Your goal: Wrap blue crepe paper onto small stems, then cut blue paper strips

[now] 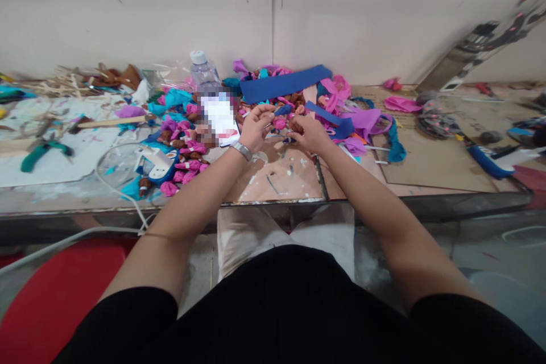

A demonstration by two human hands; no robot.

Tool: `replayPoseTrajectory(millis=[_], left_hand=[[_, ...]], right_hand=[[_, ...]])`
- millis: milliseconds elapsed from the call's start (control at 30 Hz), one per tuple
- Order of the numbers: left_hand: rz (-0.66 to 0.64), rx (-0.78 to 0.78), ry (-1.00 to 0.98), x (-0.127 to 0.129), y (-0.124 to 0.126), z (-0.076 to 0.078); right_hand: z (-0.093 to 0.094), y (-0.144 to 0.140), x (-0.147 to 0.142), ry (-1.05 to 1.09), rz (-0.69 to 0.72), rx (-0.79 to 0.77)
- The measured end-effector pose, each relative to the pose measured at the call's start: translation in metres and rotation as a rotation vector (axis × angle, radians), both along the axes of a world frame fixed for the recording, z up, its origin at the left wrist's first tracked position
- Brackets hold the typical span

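Observation:
Over the front middle of the table, my left hand (256,128) and my right hand (309,132) work close together, fingers bent in a pinch. A small dark-blue twist of paper or cloth (283,110) sits at my left fingertips; whether they grip it is unclear. Between the hands shows a small pink crumpled bundle (280,123). Something brownish is partly hidden by my right fingers, too small to name. Behind them lie a wide blue strip (285,84) and a narrower blue strip (330,119). A phone (220,119) with a lit, blurred screen leans beside my left hand.
Many pink, brown and blue bundles (187,165) lie left of my hands, near a white-and-blue device (157,164) with a cable. Farther left are green-handled pliers (45,153) and a hammer (115,121). A bottle (205,72) stands behind; cardboard (426,162) lies right.

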State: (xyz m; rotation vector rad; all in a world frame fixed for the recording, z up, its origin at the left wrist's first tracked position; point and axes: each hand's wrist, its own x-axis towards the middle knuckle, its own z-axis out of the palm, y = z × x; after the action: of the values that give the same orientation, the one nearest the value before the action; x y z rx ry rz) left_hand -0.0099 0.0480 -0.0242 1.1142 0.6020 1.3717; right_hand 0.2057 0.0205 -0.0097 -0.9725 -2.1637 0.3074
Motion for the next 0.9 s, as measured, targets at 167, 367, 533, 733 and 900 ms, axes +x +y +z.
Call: replayPoseTrajectory(millis=[167,367,533,733,900], left_hand=[[0.021,0.002,0.042,-0.0001,0.001,-0.0011],[0.014,-0.019,0.038,0.0001,-0.001,0.0014],[0.011,-0.043,0.021,0.0009,-0.0048,0.006],[0.017,-0.031,0.018,0.0011,-0.0034,0.0048],[0.019,-0.012,0.052,0.0004,-0.001,0.0025]], right_hand=[[-0.0004,0.0002,-0.0006,-0.004,0.002,-0.007],[0.0001,-0.0014,-0.0006,-0.006,-0.028,-0.004],[-0.0009,0.0011,-0.0004,0.003,-0.001,0.013],[-0.0006,0.0001,-0.0004,-0.002,-0.023,-0.008],[0.0001,0.0,0.0,-0.013,-0.017,-0.011]])
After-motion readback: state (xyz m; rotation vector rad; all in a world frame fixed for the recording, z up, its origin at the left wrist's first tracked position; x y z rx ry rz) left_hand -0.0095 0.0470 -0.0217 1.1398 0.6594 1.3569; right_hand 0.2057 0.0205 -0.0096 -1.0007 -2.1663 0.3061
